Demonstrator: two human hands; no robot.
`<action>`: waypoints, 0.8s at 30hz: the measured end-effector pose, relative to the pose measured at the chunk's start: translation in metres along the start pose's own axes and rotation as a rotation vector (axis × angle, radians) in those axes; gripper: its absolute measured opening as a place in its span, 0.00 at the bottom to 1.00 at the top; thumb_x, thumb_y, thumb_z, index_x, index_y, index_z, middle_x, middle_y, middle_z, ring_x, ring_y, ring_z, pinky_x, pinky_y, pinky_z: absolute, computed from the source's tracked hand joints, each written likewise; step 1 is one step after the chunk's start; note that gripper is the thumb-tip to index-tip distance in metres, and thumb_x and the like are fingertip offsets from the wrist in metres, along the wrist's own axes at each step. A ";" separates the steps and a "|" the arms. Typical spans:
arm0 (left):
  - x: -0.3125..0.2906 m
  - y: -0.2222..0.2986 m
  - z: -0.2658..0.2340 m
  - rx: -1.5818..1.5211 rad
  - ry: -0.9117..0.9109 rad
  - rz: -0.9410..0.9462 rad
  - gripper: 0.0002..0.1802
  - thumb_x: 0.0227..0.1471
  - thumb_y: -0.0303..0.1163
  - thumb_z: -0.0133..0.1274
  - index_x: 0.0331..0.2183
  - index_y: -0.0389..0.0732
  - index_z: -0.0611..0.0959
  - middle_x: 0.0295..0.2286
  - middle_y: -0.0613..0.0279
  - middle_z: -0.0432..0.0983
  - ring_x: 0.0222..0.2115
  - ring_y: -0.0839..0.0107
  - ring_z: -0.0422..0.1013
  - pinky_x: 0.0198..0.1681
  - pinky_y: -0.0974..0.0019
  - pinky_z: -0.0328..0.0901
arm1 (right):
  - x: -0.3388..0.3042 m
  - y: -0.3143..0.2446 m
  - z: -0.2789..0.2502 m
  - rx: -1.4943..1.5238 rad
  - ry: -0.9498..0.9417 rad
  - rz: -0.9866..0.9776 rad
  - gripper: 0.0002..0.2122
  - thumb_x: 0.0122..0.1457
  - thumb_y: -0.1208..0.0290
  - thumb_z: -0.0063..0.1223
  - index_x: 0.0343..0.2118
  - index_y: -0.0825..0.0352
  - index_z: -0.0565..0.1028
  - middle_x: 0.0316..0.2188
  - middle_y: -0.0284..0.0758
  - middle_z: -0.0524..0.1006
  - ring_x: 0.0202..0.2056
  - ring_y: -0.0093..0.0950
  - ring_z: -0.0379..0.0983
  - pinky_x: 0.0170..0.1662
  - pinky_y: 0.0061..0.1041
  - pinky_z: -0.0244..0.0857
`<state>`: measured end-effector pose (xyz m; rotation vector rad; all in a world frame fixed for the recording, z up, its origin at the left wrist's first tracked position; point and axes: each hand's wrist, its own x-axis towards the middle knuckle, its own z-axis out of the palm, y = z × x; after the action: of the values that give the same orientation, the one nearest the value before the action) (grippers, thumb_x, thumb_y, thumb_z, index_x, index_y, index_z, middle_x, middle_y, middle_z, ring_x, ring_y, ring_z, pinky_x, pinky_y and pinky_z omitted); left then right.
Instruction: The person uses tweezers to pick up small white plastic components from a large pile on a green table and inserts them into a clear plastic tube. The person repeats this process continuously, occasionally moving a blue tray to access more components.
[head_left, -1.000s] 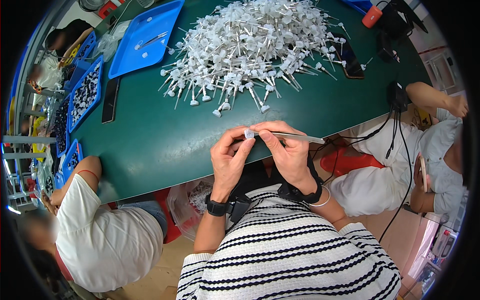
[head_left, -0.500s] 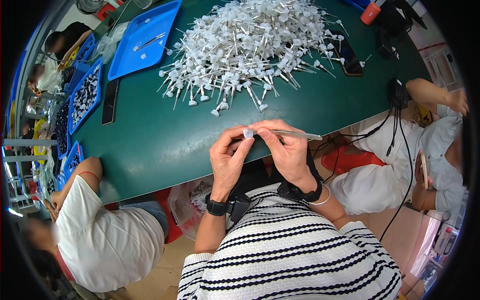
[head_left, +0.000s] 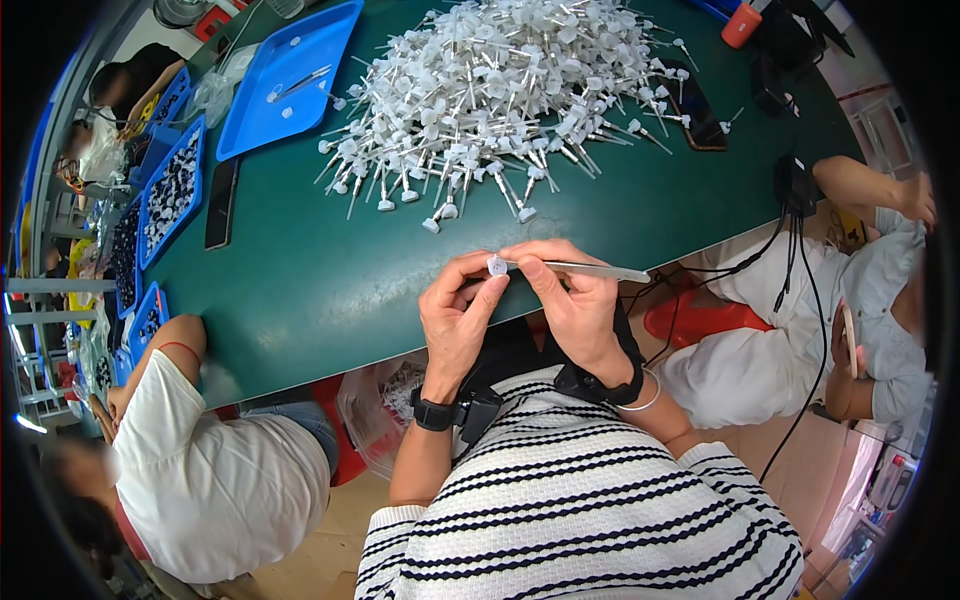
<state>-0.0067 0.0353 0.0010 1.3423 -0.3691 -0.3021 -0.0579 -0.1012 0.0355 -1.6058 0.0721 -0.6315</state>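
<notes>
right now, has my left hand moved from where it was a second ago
No, not noticeably: judged against the pile on the green table, your left hand keeps about the same place.

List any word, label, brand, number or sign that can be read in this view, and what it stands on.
None that I can read.
White piece in the left hand: any marking too small.
Metal tool in the right hand: nothing readable.
Orange-red object, top right: any marking too small.
Items at the lower right edge: too small and blurred.
</notes>
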 end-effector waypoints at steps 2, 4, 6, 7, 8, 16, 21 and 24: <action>0.000 0.000 0.000 0.002 -0.003 0.004 0.11 0.50 0.18 0.55 0.39 0.29 0.78 0.40 0.57 0.74 0.37 0.76 0.72 0.41 0.74 0.70 | 0.000 0.001 0.000 -0.033 0.003 -0.020 0.05 0.58 0.76 0.54 0.33 0.72 0.77 0.29 0.36 0.79 0.29 0.24 0.76 0.32 0.20 0.68; 0.000 0.000 0.000 0.013 -0.010 0.011 0.12 0.51 0.19 0.55 0.40 0.30 0.78 0.40 0.57 0.74 0.37 0.75 0.72 0.41 0.73 0.70 | 0.001 0.002 0.001 -0.052 0.007 -0.033 0.05 0.58 0.75 0.54 0.33 0.72 0.78 0.29 0.36 0.79 0.29 0.24 0.76 0.32 0.20 0.68; 0.000 -0.001 -0.001 0.031 -0.020 0.020 0.13 0.52 0.21 0.54 0.42 0.30 0.77 0.40 0.56 0.74 0.38 0.73 0.72 0.42 0.71 0.70 | 0.001 0.002 0.001 -0.061 0.012 -0.040 0.05 0.58 0.75 0.54 0.33 0.72 0.78 0.29 0.36 0.79 0.29 0.25 0.76 0.32 0.20 0.69; 0.000 -0.001 -0.001 0.041 -0.019 0.024 0.13 0.52 0.20 0.54 0.41 0.30 0.77 0.40 0.56 0.74 0.38 0.73 0.72 0.42 0.71 0.70 | 0.001 0.002 0.001 -0.063 0.012 -0.041 0.05 0.58 0.75 0.54 0.33 0.72 0.78 0.29 0.36 0.79 0.29 0.25 0.76 0.32 0.21 0.69; 0.000 -0.001 -0.001 0.052 -0.018 0.028 0.13 0.52 0.20 0.54 0.41 0.30 0.77 0.40 0.56 0.74 0.38 0.73 0.72 0.41 0.71 0.70 | 0.001 0.002 0.001 -0.066 0.013 -0.043 0.05 0.58 0.76 0.54 0.33 0.72 0.78 0.29 0.36 0.79 0.29 0.25 0.76 0.32 0.21 0.69; 0.000 0.000 0.002 0.049 0.010 0.039 0.11 0.50 0.17 0.55 0.38 0.30 0.79 0.40 0.57 0.74 0.37 0.75 0.72 0.41 0.74 0.71 | 0.000 0.004 0.002 -0.043 0.021 -0.031 0.05 0.58 0.76 0.54 0.33 0.73 0.78 0.30 0.36 0.79 0.29 0.25 0.76 0.32 0.21 0.69; 0.000 0.001 0.002 0.039 0.006 0.037 0.11 0.50 0.17 0.55 0.38 0.30 0.79 0.40 0.58 0.74 0.37 0.75 0.72 0.41 0.74 0.71 | -0.001 0.005 0.002 -0.046 0.028 -0.032 0.05 0.58 0.76 0.54 0.33 0.72 0.78 0.29 0.36 0.79 0.29 0.25 0.76 0.32 0.21 0.69; 0.001 0.001 0.002 0.040 0.003 0.040 0.11 0.49 0.17 0.55 0.38 0.30 0.79 0.39 0.58 0.74 0.37 0.76 0.72 0.41 0.74 0.70 | 0.001 0.003 0.001 -0.064 0.022 -0.049 0.05 0.58 0.77 0.54 0.33 0.72 0.78 0.29 0.36 0.79 0.28 0.25 0.76 0.31 0.21 0.69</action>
<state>-0.0070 0.0333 0.0026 1.3723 -0.4011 -0.2609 -0.0559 -0.1007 0.0332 -1.6669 0.0707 -0.6909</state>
